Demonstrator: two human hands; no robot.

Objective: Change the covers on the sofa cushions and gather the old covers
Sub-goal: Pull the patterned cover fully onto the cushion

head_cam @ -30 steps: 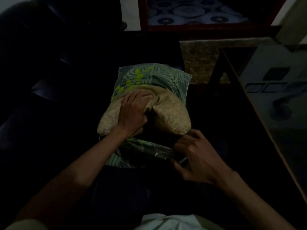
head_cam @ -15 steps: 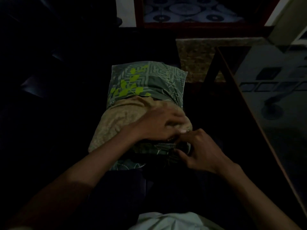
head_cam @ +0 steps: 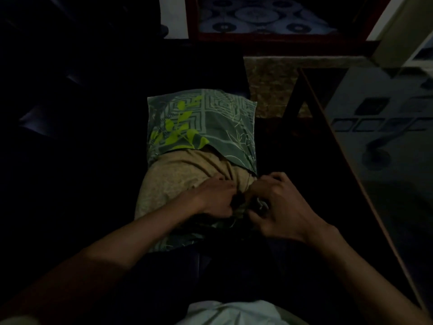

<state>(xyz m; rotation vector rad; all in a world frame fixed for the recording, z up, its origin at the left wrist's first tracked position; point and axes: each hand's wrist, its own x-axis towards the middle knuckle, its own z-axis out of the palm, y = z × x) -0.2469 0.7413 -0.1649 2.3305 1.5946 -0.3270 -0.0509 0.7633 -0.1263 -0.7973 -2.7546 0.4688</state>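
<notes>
Room dimly lit. Dark sofa (head_cam: 70, 137) fills the left and centre of the frame — detail largely lost in shadow. Glass-topped table (head_cam: 375, 141) with wooden edge at right. Speckled floor (head_cam: 269, 83) upper centre-right; red-framed patterned panel (head_cam: 262, 17) along the top.

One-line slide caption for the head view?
Both hands, left hand and right hand, work the green patterned cover over a beige cushion.
</notes>
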